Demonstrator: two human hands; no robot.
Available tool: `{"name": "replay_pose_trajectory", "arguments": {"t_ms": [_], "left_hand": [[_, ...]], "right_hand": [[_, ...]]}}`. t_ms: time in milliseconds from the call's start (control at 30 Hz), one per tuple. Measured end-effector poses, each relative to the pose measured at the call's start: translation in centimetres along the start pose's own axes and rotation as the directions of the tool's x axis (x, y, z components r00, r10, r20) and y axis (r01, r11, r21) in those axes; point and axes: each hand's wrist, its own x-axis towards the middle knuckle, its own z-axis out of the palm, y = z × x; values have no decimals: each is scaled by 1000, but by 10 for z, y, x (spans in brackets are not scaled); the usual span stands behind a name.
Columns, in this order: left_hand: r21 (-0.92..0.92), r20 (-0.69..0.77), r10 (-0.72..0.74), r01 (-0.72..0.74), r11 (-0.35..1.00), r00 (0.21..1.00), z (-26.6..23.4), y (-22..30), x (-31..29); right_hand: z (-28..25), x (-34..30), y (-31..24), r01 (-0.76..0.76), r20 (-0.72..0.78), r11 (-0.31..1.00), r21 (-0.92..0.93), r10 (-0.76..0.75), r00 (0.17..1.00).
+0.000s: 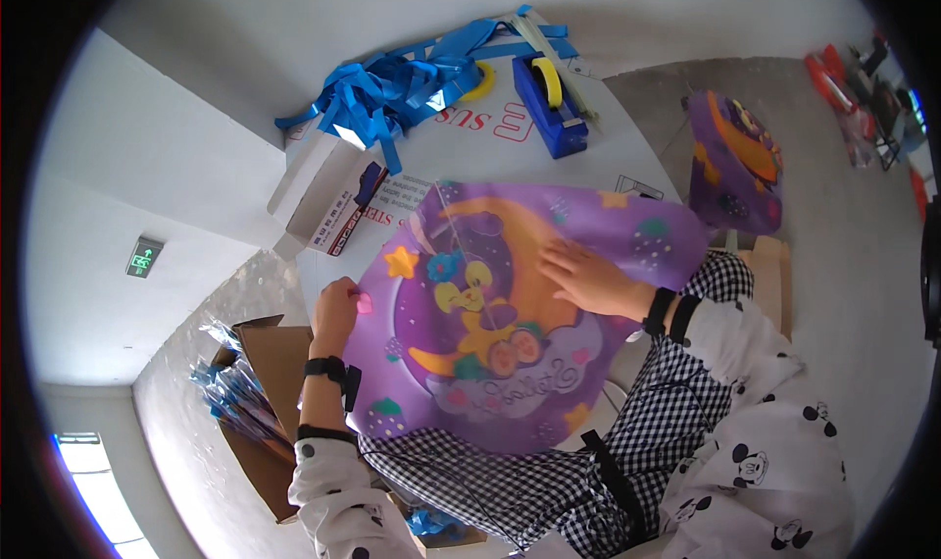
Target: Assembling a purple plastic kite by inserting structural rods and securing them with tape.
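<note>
A large purple printed sheet (627, 240) with a cartoon animal on a crescent moon lies across my lap and the near edge of the table. Its lettering appears mirrored. My left hand (336, 311) is closed at the sheet's left edge, pinching it beside a small pink piece (364, 304). My right hand (588, 277) rests flat on the orange moon, fingers stretched out. A thin pale line runs down the upper part of the sheet, above the animal's head.
On the white table (461, 152) are tangled blue ribbons (377, 93), a blue tape dispenser (551, 108) with yellow tape and an open white box (323, 191). A similar purple sheet (735, 162) hangs at right. A cardboard box (270, 382) with plastic-wrapped items stands at left.
</note>
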Motion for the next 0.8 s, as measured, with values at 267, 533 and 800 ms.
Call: {"name": "replay_pose_trajectory", "arguments": {"t_ms": [267, 533, 800], "left_hand": [[178, -491, 160, -82, 981, 857, -44, 42, -30], [-733, -491, -296, -205, 648, 819, -133, 278, -235], [-904, -426, -96, -420, 83, 899, -97, 325, -288]], "right_hand": [[30, -11, 11, -220, -173, 972, 87, 232, 957], [33, 0, 12, -255, -174, 942, 220, 295, 940], [10, -72, 16, -392, -193, 919, 37, 391, 900]]}}
